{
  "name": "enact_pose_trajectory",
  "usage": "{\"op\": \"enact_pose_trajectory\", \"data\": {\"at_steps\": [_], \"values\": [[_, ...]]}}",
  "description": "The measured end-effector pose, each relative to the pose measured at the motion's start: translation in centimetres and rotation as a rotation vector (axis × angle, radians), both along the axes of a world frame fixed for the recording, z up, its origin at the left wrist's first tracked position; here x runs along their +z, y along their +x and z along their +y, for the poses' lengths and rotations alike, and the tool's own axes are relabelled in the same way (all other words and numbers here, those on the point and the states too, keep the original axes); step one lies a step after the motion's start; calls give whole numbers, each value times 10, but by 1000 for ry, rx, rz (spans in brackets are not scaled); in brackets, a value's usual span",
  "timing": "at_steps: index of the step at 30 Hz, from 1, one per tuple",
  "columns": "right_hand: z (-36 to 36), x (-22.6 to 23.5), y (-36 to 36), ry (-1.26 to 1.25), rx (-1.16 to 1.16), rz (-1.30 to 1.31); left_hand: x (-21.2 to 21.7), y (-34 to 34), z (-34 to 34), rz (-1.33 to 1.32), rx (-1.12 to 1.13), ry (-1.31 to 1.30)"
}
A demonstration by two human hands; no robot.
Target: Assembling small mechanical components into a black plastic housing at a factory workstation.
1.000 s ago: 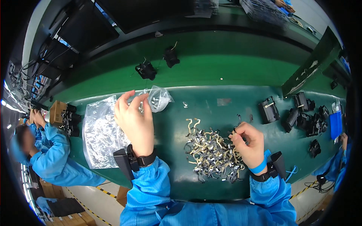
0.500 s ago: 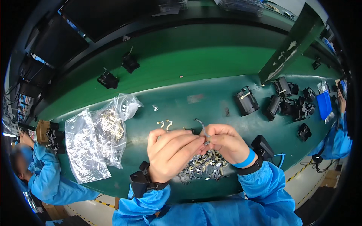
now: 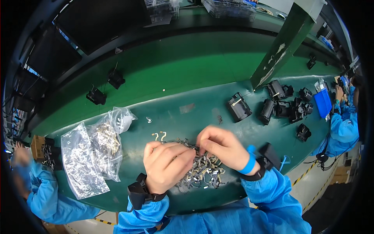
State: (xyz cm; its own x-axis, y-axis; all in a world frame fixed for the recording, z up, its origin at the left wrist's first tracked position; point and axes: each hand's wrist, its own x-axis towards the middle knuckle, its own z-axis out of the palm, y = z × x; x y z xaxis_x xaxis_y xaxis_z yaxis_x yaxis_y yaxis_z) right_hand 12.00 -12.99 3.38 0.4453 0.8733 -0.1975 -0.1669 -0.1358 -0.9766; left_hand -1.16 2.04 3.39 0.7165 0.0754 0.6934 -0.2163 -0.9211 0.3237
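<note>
A heap of small dark, grey and white cable pieces with connectors [image 3: 206, 171] lies on the green bench in front of me. Over its left side is my left hand [image 3: 168, 165], fingers curled together and their tips hidden from view. My right hand [image 3: 223, 147] pinches thumb against fingers at the heap's upper edge; whatever is between them is too small to make out. The fingertips of both hands are close together. Just beyond my left hand lie two gold-coloured flex strips [image 3: 160, 135].
To the left are clear plastic bags [image 3: 85, 162] with small parts inside. At the right, several black plastic housings [image 3: 239, 107] stand near a green post [image 3: 274, 52] and a blue tray [image 3: 323, 102]. Co-workers in blue sleeves [image 3: 58, 195] are at both sides.
The dark strip that was held up between my hands no longer shows. My right hand has moved onto the heap's upper edge, and the whole view has shifted somewhat.
</note>
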Motion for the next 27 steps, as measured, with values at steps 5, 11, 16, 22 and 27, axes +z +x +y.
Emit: {"op": "enact_pose_trajectory", "data": {"at_steps": [5,11,16,22,27], "values": [[-15,18,30,-410,-48,-1654,-7,-6,3,27,113,-288],[-18,3,52,-656,180,-2047,-12,-11,3,76,28,-1379],[-19,3,62,-691,248,-2103,-13,-8,10,-8,-81,-1558],[1,31,42,-44,-114,-1347,-7,-12,16,-44,-116,-1638],[19,1,5,342,-220,-824,0,-4,5,-239,-177,-1685]]}}
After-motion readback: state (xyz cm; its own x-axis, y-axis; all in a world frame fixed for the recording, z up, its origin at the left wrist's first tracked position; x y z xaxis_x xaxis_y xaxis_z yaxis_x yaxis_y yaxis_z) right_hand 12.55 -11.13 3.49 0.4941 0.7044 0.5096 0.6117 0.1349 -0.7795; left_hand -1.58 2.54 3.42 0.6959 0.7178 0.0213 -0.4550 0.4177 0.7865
